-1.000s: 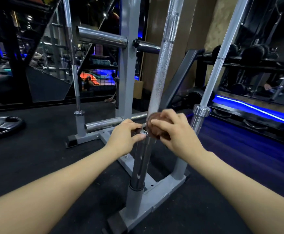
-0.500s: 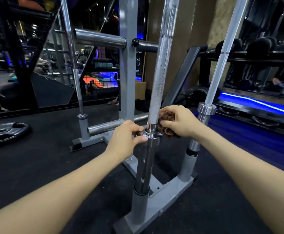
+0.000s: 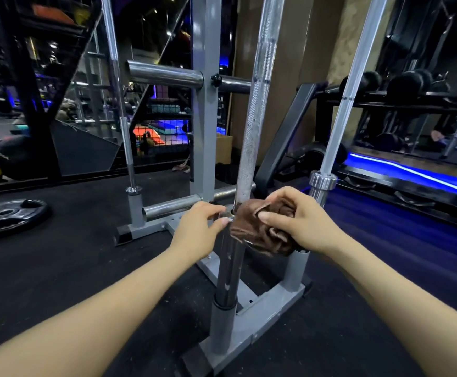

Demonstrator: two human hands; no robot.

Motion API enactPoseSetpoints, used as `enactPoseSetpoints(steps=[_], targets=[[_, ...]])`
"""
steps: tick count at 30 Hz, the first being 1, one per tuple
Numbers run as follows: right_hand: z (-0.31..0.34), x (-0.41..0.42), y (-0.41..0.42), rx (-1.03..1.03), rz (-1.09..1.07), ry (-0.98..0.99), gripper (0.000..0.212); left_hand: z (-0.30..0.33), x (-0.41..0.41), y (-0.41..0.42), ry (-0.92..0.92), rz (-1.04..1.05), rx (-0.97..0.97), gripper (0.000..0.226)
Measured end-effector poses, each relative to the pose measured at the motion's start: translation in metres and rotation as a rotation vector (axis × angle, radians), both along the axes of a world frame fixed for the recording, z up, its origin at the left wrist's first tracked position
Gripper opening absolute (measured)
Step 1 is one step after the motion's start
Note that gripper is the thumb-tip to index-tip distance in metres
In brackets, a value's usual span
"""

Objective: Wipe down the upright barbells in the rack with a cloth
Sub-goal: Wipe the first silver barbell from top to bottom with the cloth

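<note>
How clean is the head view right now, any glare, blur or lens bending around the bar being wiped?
Head view: the hands, brown cloth and middle barbell are sharp; wide-angle bending splays the outer bars; bright streaks glare on the chrome sleeve; the room behind is dim, with a blown-out blue light strip.

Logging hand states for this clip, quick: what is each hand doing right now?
Left hand: fingers curled around the middle barbell at its collar.
Right hand: gripping the brown cloth against that bar.

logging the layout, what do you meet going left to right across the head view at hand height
weight plate → thin left barbell → left hand → middle barbell → brown cloth → right hand
</note>
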State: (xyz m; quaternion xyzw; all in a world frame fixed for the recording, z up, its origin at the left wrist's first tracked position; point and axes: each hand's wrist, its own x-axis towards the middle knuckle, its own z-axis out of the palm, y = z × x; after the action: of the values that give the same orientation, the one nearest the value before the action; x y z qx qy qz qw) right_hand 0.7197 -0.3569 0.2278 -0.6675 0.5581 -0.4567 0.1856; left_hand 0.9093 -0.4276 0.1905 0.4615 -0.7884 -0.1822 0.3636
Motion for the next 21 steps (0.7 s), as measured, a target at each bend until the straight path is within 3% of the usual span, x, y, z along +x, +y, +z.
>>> enactPoseSetpoints(steps=[3,6,9,12,15,17,21], targets=[[-0.004,0.003,0.009,0.112,0.000,-0.402,0.012,0.003,0.005,0.023,0.181,-0.101,0.140,0.046],[-0.008,0.005,0.011,0.349,0.061,-0.669,0.034,0.008,0.000,0.042,0.298,-0.341,0.343,0.064],[-0.012,-0.001,0.019,0.539,0.176,-0.771,0.047,0.010,-0.012,0.045,0.254,-0.409,0.305,0.049],[-0.015,-0.017,0.028,0.539,0.439,-0.840,0.048,0.010,-0.025,0.045,0.242,-0.254,0.208,0.019],[-0.018,-0.031,0.031,0.474,0.506,-0.723,0.056,0.009,-0.038,0.044,0.260,-0.170,0.187,0.016],[-0.021,-0.034,0.024,0.378,0.342,-0.529,0.046,0.010,-0.048,0.045,0.251,-0.122,0.220,0.030],[-0.022,-0.037,0.008,0.163,0.146,-0.364,0.026,0.014,-0.058,0.046,0.193,-0.027,0.229,0.049]])
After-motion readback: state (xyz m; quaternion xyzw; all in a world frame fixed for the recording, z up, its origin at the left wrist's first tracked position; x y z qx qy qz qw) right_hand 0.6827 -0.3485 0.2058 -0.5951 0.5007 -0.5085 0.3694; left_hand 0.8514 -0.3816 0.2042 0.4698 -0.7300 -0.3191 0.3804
